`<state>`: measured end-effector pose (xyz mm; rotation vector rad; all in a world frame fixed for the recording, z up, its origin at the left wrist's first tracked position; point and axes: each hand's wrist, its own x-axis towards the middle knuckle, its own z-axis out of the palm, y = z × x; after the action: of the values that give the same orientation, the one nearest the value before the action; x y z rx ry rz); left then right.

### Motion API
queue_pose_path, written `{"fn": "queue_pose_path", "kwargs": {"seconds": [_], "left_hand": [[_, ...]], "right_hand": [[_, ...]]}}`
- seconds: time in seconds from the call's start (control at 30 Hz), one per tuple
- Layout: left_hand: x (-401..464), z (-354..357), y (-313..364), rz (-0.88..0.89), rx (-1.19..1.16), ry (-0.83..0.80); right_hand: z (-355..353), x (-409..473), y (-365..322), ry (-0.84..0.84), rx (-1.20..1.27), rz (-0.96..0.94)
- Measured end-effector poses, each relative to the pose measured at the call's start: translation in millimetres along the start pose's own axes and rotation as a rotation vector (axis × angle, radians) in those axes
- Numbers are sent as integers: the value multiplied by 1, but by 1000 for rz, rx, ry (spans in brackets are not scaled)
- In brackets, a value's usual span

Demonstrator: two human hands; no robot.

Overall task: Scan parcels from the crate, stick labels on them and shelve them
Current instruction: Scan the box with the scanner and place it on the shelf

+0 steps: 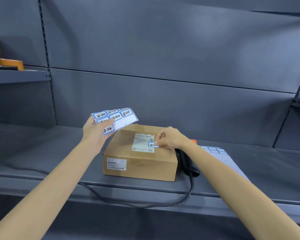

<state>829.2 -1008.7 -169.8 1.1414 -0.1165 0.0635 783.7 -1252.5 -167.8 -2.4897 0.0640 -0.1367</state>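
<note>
Right hand (171, 138): thumb and forefinger pinch 1 small blue-edged label (153, 144), pressing it onto the white shipping slip (143, 142) on top of the cardboard box (140, 159). Other fingers curled loosely.

Left hand (95, 131): thumb on top, fingers under, gripping the label sheet (115, 119), held in the air just left of and above the box's back corner.

Box sits on the grey shelf (42, 153), with a 2nd barcode sticker (116, 164) on its front face.

Just right of the right wrist: black scanner (186, 161), partly hidden by the forearm, cable (137, 202) looping over the shelf's front edge. Beyond it lies another label sheet (220, 154).

Far upper left, a brown item (9, 64) on a higher shelf; cannot tell what.
</note>
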Motion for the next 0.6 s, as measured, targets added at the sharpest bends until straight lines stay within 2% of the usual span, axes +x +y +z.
{"fn": "queue_pose_path", "kwargs": {"seconds": [0.17,0.27,0.37,0.6], "left_hand": [[2,1,-1,16,14,7],[2,1,-2,19,24,7],[2,0,-3,21,21,-2],[-5,4,-3,28,30,-24]], "right_hand": [[10,4,1,130,-268,-38],[9,-2,5,154,-450,-186],[11,-14,9,35,-524,-328],[-1,-34,1,-189,-544,-189]]}}
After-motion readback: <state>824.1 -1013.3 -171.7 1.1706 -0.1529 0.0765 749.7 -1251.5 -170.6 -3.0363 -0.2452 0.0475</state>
